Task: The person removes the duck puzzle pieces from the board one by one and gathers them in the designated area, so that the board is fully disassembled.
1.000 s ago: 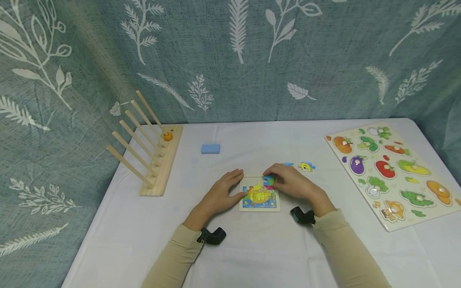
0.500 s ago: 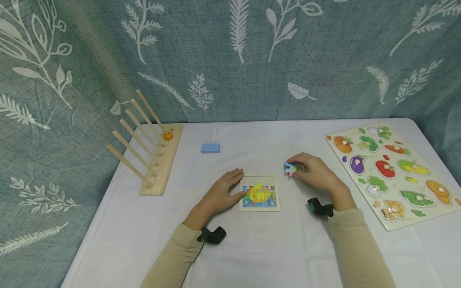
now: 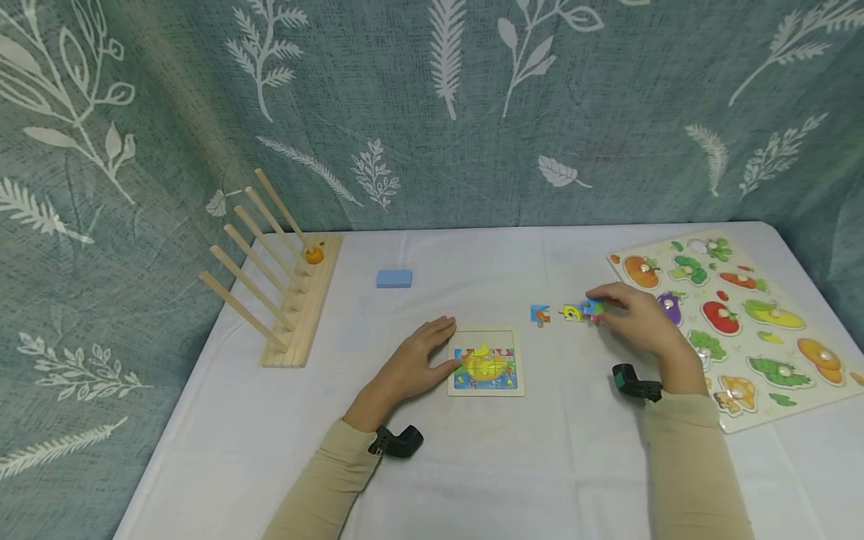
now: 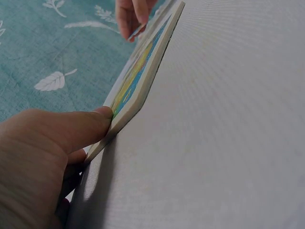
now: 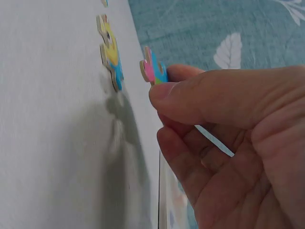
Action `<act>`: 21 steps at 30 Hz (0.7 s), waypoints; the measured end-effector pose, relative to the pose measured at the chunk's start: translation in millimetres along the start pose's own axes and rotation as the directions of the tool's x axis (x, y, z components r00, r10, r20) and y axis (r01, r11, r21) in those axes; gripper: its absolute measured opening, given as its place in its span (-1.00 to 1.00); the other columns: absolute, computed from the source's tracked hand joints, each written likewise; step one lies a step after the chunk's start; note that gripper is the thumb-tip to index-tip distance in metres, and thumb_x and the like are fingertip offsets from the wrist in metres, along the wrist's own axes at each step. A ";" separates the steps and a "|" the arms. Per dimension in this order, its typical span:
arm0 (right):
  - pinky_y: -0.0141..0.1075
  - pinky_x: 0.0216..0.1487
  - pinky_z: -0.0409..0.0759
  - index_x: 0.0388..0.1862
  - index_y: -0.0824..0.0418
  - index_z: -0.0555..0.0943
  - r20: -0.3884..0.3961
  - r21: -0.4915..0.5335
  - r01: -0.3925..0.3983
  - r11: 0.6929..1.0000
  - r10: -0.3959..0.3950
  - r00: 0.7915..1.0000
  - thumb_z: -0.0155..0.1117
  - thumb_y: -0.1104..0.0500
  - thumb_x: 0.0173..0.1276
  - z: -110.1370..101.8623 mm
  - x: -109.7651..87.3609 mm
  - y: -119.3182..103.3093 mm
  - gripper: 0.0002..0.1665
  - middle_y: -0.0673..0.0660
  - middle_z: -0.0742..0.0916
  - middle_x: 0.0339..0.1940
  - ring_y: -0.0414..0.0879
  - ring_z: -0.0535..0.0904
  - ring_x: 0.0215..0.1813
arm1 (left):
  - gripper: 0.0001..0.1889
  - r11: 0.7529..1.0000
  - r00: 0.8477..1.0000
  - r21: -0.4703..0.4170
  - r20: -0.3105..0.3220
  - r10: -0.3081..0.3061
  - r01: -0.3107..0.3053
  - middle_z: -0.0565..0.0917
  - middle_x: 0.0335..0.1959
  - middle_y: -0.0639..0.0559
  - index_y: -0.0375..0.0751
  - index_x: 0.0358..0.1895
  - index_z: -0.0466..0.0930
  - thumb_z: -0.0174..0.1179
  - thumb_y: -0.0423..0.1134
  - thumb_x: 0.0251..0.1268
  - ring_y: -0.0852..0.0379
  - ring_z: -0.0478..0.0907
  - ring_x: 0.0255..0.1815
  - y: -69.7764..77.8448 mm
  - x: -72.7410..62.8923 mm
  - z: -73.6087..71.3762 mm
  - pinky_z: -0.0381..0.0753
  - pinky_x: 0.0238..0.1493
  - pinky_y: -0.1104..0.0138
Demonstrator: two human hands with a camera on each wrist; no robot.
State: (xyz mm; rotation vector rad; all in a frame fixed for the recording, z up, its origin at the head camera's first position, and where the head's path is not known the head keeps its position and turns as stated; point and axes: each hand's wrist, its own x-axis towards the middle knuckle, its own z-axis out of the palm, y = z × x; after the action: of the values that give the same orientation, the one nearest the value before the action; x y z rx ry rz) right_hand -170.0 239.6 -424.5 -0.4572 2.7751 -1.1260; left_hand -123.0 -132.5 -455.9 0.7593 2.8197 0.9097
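My right hand (image 3: 637,315) pinches a small blue, pink and green jigsaw piece (image 5: 155,69) between thumb and fingers, held just over the table. Beside it lies a yellow jigsaw piece (image 3: 572,313) with an eye on it; a blue-and-brown jigsaw piece (image 3: 540,313) lies further left. The jigsaw board (image 3: 484,337) has a yellow duck picture in its lower part and a bare strip along its top. At the board's left edge rests my left hand (image 3: 418,360), fingers extended; in the left wrist view its thumb (image 4: 95,125) presses on the frame.
A wooden rack (image 3: 304,330) with slanted pegs and a small orange piece (image 3: 314,256) stands at the left. Behind the board lies a blue block (image 3: 394,279). A large vegetable puzzle board (image 3: 736,405) lies at the right, partly under my right hand. A patterned curtain (image 3: 472,172) hangs behind.
My right hand has lifted the blue-and-pink jigsaw piece off the board's top right and carried it right, past the two loose pieces. The left hand stays in place.
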 end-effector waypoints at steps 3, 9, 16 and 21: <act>0.16 0.28 0.38 0.13 0.34 0.54 0.015 0.001 -0.027 1.000 0.027 1.000 0.19 0.35 0.31 -2.4 -1.4 3.3 -0.62 0.36 0.56 0.18 0.27 0.41 0.26 | -0.33 1.000 1.000 0.000 -0.002 0.002 -0.002 0.31 0.41 -0.15 -0.36 0.34 0.31 0.23 -0.06 0.26 -0.07 0.18 0.47 -0.3 -0.3 0.1 0.11 0.51 0.12; 0.20 0.33 0.31 0.15 0.31 0.53 0.056 -0.026 -0.099 0.995 0.100 0.993 0.16 0.35 0.32 -5.4 -2.9 8.0 -0.60 0.37 0.53 0.23 0.28 0.34 0.32 | -0.32 1.000 1.000 0.001 -0.001 -0.004 0.004 0.30 0.42 -0.15 -0.36 0.35 0.30 0.23 -0.06 0.26 -0.06 0.18 0.46 -0.7 -0.6 0.1 0.10 0.52 0.13; 0.23 0.33 0.28 0.14 0.32 0.54 0.060 -0.064 -0.105 0.992 0.109 0.992 0.12 0.40 0.29 -4.6 -4.3 9.8 -0.59 0.40 0.51 0.23 0.32 0.32 0.33 | -0.33 1.000 1.000 0.000 -0.002 -0.010 0.010 0.30 0.42 -0.16 -0.35 0.35 0.30 0.24 -0.07 0.25 -0.09 0.18 0.46 -0.2 -1.1 0.6 0.15 0.50 0.09; 0.23 0.33 0.28 0.10 0.33 0.56 0.045 -0.088 -0.062 0.994 0.066 0.997 0.10 0.42 0.28 -4.0 -4.1 11.1 -0.61 0.40 0.53 0.20 0.32 0.33 0.31 | -0.33 1.000 1.000 0.003 -0.003 -0.008 0.008 0.30 0.42 -0.15 -0.35 0.35 0.30 0.24 -0.07 0.25 -0.08 0.18 0.46 -0.6 -1.2 0.7 0.14 0.50 0.10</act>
State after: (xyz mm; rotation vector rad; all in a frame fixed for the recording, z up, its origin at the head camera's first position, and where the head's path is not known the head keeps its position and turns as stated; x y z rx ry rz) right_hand -169.6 251.0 -429.4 -0.3948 2.7841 -0.9721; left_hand -122.0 -133.2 -456.9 0.7477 2.8246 0.9066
